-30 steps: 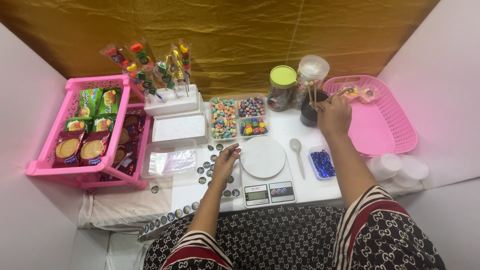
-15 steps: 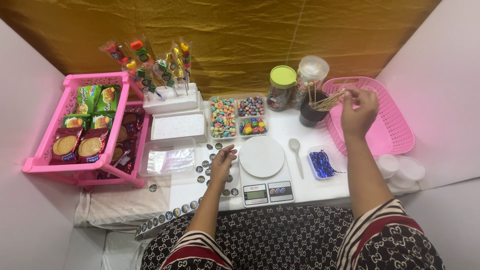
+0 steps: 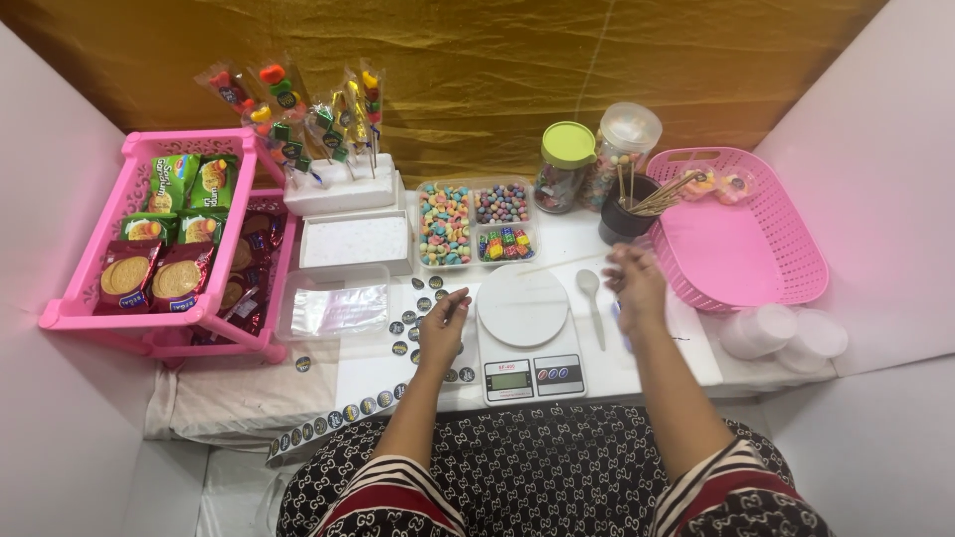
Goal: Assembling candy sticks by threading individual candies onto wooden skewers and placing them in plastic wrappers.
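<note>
Glossy plastic basket [image 3: 786, 261] (pink); skewer [image 3: 567, 263] probably wood.

Pink snack rack [image 3: 99, 298], candy skewers in foam block [image 3: 338, 187], green-lidded jar [image 3: 563, 167], pink basket [image 3: 786, 288], plastic cups [image 3: 786, 333]

Hands [image 3: 637, 288] beside white kitchen scale [image 3: 524, 313]

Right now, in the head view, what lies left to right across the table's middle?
Pink plastic rack of snack packets → clear plastic tray → left hand → white kitchen scale → white plastic spoon → right hand → pink plastic basket.
</note>
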